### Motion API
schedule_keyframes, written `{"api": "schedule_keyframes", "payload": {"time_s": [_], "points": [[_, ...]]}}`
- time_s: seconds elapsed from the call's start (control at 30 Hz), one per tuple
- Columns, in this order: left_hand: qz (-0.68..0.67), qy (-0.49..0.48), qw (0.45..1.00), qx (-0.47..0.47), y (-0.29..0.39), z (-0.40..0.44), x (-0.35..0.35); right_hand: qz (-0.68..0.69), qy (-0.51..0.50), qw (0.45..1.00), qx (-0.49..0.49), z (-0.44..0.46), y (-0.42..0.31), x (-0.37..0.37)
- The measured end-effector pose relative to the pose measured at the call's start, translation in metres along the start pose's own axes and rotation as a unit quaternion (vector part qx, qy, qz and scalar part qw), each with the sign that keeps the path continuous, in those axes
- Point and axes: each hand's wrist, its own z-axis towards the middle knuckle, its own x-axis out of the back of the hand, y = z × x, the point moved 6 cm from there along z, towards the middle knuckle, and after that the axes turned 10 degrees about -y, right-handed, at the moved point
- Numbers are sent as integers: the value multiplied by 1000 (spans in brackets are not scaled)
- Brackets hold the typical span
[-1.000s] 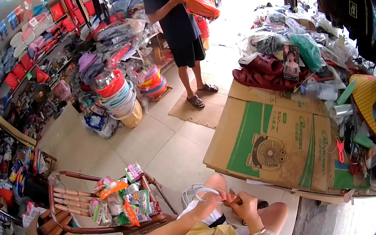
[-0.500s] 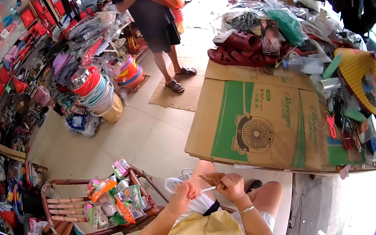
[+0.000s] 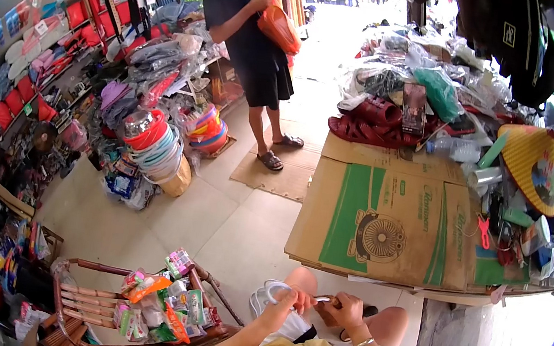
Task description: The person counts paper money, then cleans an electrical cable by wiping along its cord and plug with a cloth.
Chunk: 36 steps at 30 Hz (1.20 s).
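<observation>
In the head view, both my hands are low in the middle, over my lap. My left hand point(image 3: 286, 303) is closed around a white cord point(image 3: 268, 289), whose loops hang out on its left side. My right hand point(image 3: 345, 312) pinches a short pale length that looks like the same cord, a little to the right. Something brown shows just below the right fingers, too hidden to name. A bracelet circles my right wrist.
A bamboo chair point(image 3: 67, 306) at lower left holds several small packages point(image 3: 165, 302). Ahead, a flattened cardboard box point(image 3: 417, 226) covers a table piled with bagged goods. A person point(image 3: 247, 50) stands with an orange bag point(image 3: 280, 26) near stacked buckets point(image 3: 155, 143).
The view has tilted up, showing more of the standing person. The brown crumpled piece that stuck out from my right hand is now mostly out of sight.
</observation>
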Motion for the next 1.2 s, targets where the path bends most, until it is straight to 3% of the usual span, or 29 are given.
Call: {"api": "schedule_keyframes", "payload": {"time_s": [0.17, 0.23, 0.3, 0.37, 0.43, 0.5, 0.53, 0.6, 0.63, 0.67, 0.7, 0.73, 0.77, 0.8, 0.83, 0.87, 0.93, 0.97, 1.03, 1.1, 1.13, 1.2], "points": [[87, 44, 994, 45, -12, -8, 6, 48, 49, 994, -85, -12, 25, 8], [106, 49, 991, 71, -18, -11, 8, 164, 92, 965, -183, -22, 52, 5], [85, 36, 991, 101, -25, -13, 5, 215, 150, 954, -145, -24, 57, 9], [86, 32, 992, 85, -33, -14, 4, 369, 186, 886, -212, -29, 71, 11], [84, 30, 994, 68, -37, -14, 8, 384, 186, 879, -215, -29, 70, 17], [167, -39, 980, 104, -42, -22, 6, 448, 254, 822, -245, -38, 75, 19], [261, -81, 952, 135, -25, -19, 3, 451, 260, 823, -225, -40, 76, 23], [321, -80, 907, 259, -8, -12, 45, 456, 277, 815, -225, -41, 80, 29], [109, -86, 983, 121, 38, 6, 40, 463, 290, 806, -227, -46, 82, 33], [106, -141, 984, -38, 89, 26, 39, 457, 286, 813, -221, -48, 84, 36], [125, -40, 990, -43, 133, 41, 43, 424, 287, 832, -213, -42, 68, 50], [274, 9, 956, -107, 182, 50, 41, 416, 287, 833, -224, -42, 69, 53], [273, 71, 944, -173, 223, 60, 37, 408, 288, 833, -239, -47, 70, 52], [265, 85, 947, -160, 224, 57, 38, 415, 282, 820, -275, -54, 76, 50], [289, 25, 950, -113, 225, 64, 34, 416, 278, 821, -275, -52, 68, 49], [315, -41, 946, -69, 225, 72, 27, 403, 296, 824, -268, -49, 58, 55], [251, -225, 935, 107, 160, 58, -9, 403, 311, 820, -264, -47, 52, 59], [360, -332, 869, 75, 126, 49, -16, 405, 317, 818, -259, -49, 54, 57], [347, -339, 855, 182, 75, 29, -16, 413, 283, 831, -242, -51, 63, 50], [199, -248, 927, 199, 13, 9, 15, 406, 280, 837, -239, -54, 71, 47], [202, -248, 926, 201, -3, -3, 17, 411, 269, 837, -239, -54, 73, 44], [162, -121, 955, 218, -25, -18, 34, 417, 261, 838, -237, -53, 77, 39]]}}
